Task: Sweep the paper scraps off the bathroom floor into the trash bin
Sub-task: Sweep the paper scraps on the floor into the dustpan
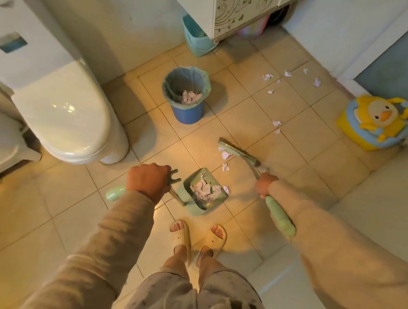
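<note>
- Head view: the left hand (148, 181) is closed around the pale green handle of the dustpan (202, 192), which rests on the tiled floor (252, 124) just beyond the slippered feet (197, 237).
- The dustpan holds a crumpled heap of paper; one scrap lies at its right edge.
- The right hand (265, 185) grips the handle of the broom (238, 154), whose green head touches the floor to the far right of the dustpan, with a few scraps just beside it.
- More paper scraps (276, 123) lie scattered farther right, toward the door.
- The trash bin (186, 95), blue with a green liner, stands far of the dustpan with paper already inside.
- A toilet (70, 113) sits at the left; a yellow duck potty (377, 123) at the far right.
</note>
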Available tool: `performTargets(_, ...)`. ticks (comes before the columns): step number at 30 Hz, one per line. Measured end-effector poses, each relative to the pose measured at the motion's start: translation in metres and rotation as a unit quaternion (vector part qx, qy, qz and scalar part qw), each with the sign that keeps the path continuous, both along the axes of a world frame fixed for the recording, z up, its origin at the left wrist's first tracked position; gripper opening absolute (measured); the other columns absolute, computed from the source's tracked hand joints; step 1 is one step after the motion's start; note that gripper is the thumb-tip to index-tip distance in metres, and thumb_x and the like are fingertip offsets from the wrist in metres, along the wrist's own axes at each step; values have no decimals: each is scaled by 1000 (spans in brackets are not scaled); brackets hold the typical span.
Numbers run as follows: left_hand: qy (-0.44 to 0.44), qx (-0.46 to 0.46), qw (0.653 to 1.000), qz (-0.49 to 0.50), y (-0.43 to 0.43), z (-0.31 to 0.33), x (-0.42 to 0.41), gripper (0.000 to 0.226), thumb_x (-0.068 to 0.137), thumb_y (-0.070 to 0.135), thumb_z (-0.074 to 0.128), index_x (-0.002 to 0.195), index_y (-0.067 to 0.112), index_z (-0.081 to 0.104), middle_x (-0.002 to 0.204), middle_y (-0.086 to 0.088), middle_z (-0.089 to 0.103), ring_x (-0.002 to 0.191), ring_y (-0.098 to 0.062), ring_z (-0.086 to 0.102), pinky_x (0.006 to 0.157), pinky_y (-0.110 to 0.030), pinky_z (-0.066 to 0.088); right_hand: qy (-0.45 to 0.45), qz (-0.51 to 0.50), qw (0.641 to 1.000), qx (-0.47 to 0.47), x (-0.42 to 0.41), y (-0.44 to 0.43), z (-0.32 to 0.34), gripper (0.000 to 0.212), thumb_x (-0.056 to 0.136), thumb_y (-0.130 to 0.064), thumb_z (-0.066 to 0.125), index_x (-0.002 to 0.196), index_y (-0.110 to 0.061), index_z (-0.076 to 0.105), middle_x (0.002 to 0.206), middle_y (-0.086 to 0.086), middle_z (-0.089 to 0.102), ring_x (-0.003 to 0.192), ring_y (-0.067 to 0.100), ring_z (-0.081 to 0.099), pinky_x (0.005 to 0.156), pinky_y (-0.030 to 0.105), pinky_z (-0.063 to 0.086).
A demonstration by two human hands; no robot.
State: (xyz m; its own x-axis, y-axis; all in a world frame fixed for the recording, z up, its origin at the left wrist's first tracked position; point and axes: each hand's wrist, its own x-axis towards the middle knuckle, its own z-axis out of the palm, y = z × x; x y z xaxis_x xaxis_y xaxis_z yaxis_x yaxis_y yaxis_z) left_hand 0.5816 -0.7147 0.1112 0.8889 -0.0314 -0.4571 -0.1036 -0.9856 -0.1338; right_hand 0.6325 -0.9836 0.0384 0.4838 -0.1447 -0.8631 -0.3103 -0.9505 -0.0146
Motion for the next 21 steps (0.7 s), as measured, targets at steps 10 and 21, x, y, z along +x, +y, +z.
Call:
performTargets(10, -8, -5, 1000, 5, 1, -7, 18, 30, 88, 40, 62, 112, 22, 62, 97, -1, 69, 93, -22, 65, 84, -32, 52, 83, 29, 996, 36, -50, -46, 24, 9, 88, -1, 39, 87, -6, 46, 59, 5, 47, 46, 13, 42, 41, 20, 33)
performTargets(21, 3, -16, 1000, -20, 12, -4, 23, 31, 88, 40, 60, 115, 24, 61, 102, -1, 68, 96, -21, 64, 85, -31, 53, 48, -66, 994, 73, -78, -50, 25, 9, 85, -1, 44, 82, -9, 41, 61, 5, 45, 45, 13, 43, 41, 21, 34)
